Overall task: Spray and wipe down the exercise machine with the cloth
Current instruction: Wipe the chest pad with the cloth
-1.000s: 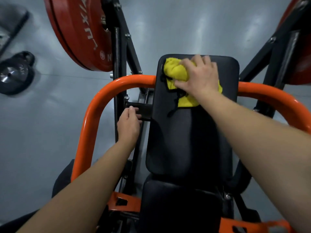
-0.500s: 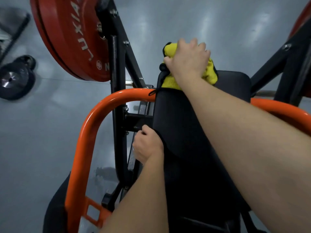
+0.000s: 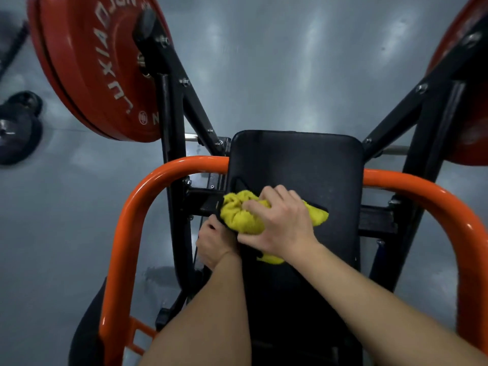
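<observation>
A black padded backrest (image 3: 303, 165) of the exercise machine runs up the middle of the head view, with an orange tube frame (image 3: 126, 223) curving around it. My right hand (image 3: 280, 223) presses a bunched yellow cloth (image 3: 240, 215) against the pad's left half, about midway up. My left hand (image 3: 214, 241) is curled around the pad's left edge just below the cloth, partly hidden under my right hand. No spray bottle is in view.
A red weight plate (image 3: 92, 67) hangs on a black upright (image 3: 171, 143) at upper left; another red plate (image 3: 470, 101) is at the right edge. A dark dumbbell (image 3: 15, 128) lies on the grey floor at far left. A wet patch (image 3: 158, 276) marks the floor.
My right hand has pulled the cloth down from the pad's top edge to its middle left. My left hand stays gripping the pad's left edge. The view has tilted to show more of the pad.
</observation>
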A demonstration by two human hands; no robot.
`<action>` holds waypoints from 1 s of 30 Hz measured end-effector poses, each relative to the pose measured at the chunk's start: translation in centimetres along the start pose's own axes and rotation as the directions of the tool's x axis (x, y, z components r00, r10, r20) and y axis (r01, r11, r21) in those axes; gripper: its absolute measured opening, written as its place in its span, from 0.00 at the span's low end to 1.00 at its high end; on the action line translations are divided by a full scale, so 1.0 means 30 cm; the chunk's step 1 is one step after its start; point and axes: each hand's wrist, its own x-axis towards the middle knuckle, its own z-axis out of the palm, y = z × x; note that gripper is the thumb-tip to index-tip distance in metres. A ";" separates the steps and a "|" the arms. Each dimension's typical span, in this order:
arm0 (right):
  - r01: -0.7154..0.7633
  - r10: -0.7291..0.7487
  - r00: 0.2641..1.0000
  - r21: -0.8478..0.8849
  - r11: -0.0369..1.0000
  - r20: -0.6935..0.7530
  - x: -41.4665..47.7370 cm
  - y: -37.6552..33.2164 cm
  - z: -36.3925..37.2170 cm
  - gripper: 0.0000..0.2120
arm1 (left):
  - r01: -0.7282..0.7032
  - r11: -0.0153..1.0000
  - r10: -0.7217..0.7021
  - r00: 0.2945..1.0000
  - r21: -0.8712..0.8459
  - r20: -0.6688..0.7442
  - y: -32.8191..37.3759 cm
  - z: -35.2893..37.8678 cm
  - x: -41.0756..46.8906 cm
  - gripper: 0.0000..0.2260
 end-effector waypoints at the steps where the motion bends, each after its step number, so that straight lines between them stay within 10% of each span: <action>1: 0.070 -0.069 0.997 -0.009 0.998 0.040 -0.008 0.011 -0.003 0.23 | -0.008 1.000 0.008 1.000 0.005 0.016 -0.003 0.000 0.002 0.18; 5: 0.135 -0.133 0.991 -0.070 0.988 0.031 0.138 0.063 0.014 0.27 | 0.003 1.000 -0.005 0.998 -0.030 -0.056 -0.003 0.016 0.001 0.20; 13: -0.439 0.410 0.859 -0.030 0.898 -0.307 0.430 -0.002 0.076 0.22 | -0.020 1.000 0.019 0.997 -0.014 -0.079 -0.018 0.031 0.021 0.20; 23: -0.358 0.372 0.896 0.102 0.928 -0.244 0.035 -0.038 0.057 0.23 | -0.134 0.989 0.137 0.989 -0.059 0.049 -0.050 0.031 0.070 0.20; 30: -0.664 0.702 0.656 0.229 0.711 -0.278 -0.325 -0.108 -0.016 0.20 | -0.190 0.969 0.212 0.967 -0.158 0.141 -0.076 0.011 0.060 0.21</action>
